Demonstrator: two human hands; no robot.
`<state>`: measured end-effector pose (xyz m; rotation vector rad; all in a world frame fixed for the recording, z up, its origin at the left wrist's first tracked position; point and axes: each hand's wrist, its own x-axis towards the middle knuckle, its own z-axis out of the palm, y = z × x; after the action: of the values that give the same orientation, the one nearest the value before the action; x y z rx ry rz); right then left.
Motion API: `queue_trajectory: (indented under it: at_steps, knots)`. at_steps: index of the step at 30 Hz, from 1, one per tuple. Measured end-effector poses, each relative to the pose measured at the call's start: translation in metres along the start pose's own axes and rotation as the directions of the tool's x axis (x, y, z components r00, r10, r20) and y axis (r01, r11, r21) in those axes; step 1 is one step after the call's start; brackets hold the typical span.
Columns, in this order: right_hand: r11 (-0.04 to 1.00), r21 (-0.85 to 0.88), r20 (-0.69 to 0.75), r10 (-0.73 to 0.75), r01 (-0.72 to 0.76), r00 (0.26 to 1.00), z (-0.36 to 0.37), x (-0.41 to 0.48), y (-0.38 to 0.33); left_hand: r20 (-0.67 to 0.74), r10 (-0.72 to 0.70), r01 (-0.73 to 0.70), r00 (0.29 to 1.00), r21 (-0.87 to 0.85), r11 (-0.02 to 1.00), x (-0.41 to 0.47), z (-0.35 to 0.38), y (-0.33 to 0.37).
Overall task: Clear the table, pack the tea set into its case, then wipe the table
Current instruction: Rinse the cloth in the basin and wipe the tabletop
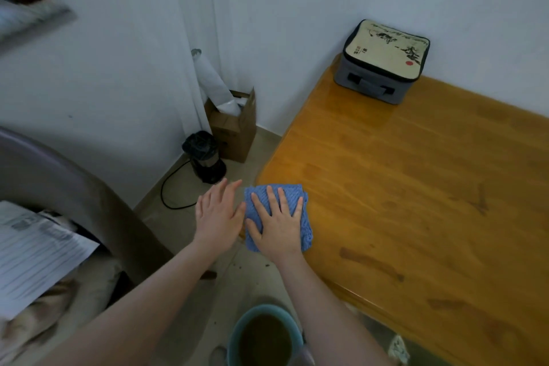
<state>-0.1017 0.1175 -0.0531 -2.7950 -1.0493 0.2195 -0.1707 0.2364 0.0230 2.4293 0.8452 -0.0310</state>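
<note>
Wiping step, probably. Right hand [277, 224] presses blue cloth [306, 218] flat, fingers straight, at table [416, 187] corner, lower centre. Left hand [218, 217] hovers off the edge, fingers relaxed, holding nothing. Case [381, 61] zipped, upper right. Next: sweep cloth right w/ plenty of bare wood, stopping short of case.

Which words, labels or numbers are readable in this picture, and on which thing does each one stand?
No text is readable here.
Tea case: dark brush writing on the lid and small marks beside a red stamp, too small to read.
Paper sheets: printed lines, too blurred to read.
Cardboard box: a dark printed mark, too blurred to read.
</note>
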Motion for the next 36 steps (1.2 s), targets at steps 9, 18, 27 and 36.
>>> queue_trajectory:
  at_steps: [9,18,27,36]
  knots:
    - [0.994,-0.043,0.027,-0.101,0.102,0.994,-0.001,-0.054,0.037,-0.028,-0.070,0.071,0.997,0.034,0.997,-0.022,-0.003,0.019]
    - [0.983,-0.035,0.079,-0.178,0.181,0.981,-0.008,-0.095,0.091,-0.024,-0.087,0.088,0.996,0.041,0.995,-0.037,0.033,0.068]
    - [0.974,-0.025,0.066,-0.223,0.225,0.972,-0.018,-0.116,0.141,-0.051,-0.058,0.063,0.997,0.102,0.993,-0.053,0.072,0.105]
    - [0.979,-0.042,-0.007,-0.200,0.200,0.980,-0.021,-0.137,0.169,-0.033,-0.088,0.090,0.996,0.083,0.992,-0.071,0.090,0.109]
